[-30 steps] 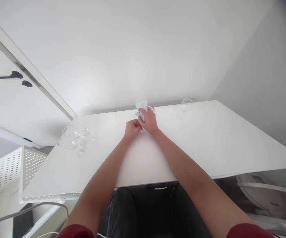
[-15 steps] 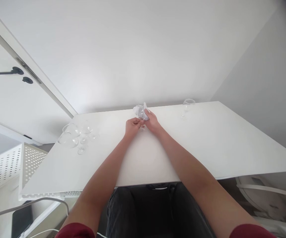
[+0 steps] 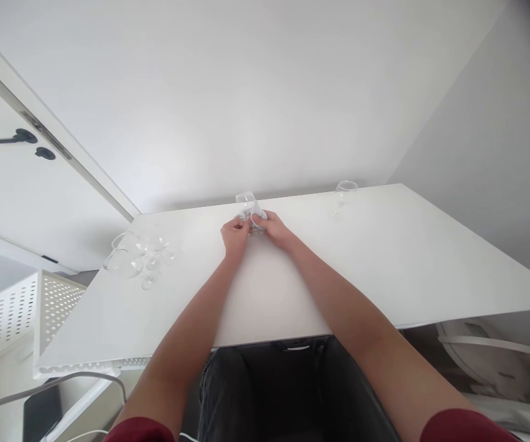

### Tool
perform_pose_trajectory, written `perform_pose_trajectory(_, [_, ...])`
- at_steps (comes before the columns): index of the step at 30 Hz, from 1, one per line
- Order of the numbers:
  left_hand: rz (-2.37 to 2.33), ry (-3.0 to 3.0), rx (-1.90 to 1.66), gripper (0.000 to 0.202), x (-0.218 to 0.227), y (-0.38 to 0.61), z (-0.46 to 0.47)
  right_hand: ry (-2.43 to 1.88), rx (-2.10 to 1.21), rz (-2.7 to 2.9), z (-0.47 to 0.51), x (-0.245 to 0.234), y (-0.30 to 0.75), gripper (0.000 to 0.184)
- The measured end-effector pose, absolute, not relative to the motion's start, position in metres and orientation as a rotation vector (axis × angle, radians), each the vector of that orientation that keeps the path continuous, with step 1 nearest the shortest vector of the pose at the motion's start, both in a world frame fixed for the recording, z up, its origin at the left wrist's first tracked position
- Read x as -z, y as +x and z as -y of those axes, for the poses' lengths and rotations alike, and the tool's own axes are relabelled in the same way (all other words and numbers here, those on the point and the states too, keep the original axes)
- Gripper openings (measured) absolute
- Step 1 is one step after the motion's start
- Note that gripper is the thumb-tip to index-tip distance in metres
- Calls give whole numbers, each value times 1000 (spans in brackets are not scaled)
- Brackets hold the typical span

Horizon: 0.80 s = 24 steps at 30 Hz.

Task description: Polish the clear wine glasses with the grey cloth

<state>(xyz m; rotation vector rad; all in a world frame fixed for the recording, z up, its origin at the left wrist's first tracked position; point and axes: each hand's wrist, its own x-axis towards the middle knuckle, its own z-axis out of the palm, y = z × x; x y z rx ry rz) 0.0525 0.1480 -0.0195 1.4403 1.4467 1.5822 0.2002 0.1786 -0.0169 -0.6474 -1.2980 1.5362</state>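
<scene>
Over the far middle of the white table [image 3: 338, 270], my two hands meet around a clear wine glass [image 3: 245, 197]. Its bowl rises above my fingers toward the wall. My left hand [image 3: 235, 236] is closed on the glass near its stem; the exact pinch is partly covered. A white cloth [image 3: 256, 209] is bunched in my right hand [image 3: 274, 228], which presses it against the lower part of the glass. Part of the glass's foot shows below the fingers of my right hand.
Several clear stemmed glasses [image 3: 129, 261] stand clustered at the table's left. Another wine glass [image 3: 345, 191] stands alone at the back right. A white perforated cart [image 3: 57, 301] adjoins the left edge, with a grey cable [image 3: 62, 376] before it. Behind is a white wall [image 3: 265, 104].
Both hands have shifted slightly left with the glass. The cloth has moved from around the bowl down toward the stem and foot, leaving the bowl uncovered.
</scene>
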Motion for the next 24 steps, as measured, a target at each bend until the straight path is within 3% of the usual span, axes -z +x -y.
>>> perform_pose_trajectory(3, [-1466, 1321, -1670, 53, 20, 50, -151, -621, -1593, 1297, -178, 16, 200, 50])
perform_pose_trajectory(8, [-1295, 1231, -1720, 45, 20, 50, -157, -572, -1701, 1280, -176, 13, 199, 46])
perform_pose_trajectory(13, [-846, 1152, -1542, 57, 14, 52, -154, -553, -1823, 1254, -168, 8, 200, 44])
perform_pose_trajectory(17, [-794, 1025, -1482, 66, 10, 52, -153, -529, -1923, 1346, -167, 6, 203, 41])
perform_pose_trajectory(19, [-838, 1009, -1511, 65, 10, 51, -154, -557, -1868, 1438, -167, 8, 200, 38])
perform_pose_trajectory(24, [-916, 1032, -1602, 62, 12, 52, -156, -807, -1357, 1456, -160, 18, 176, 34])
